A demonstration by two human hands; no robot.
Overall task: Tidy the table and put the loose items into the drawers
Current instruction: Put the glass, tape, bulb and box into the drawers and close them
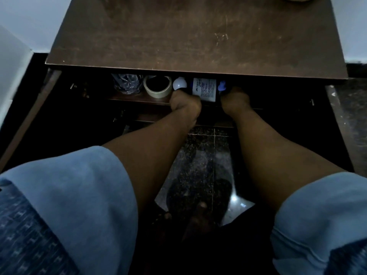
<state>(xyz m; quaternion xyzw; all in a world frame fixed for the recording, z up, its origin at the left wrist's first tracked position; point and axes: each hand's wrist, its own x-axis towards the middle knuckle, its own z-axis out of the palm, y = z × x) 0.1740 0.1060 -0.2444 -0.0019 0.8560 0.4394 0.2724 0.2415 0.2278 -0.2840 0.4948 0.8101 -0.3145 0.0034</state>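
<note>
Drawer (139,100) ajar: tape roll (157,87), bulb (179,83), bottle (204,89).

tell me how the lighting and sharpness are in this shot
Head view: dim overall, the drawer mostly in deep shadow; glare spot on the floor tiles; both hands slightly blurred, left hand, right hand; table edges bowed by the wide lens.

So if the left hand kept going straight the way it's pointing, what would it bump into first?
Most likely the white bulb, which sits just past the left hand in the open drawer. The white box is right beside it too, and depth is hard to judge in this dim view.
</note>
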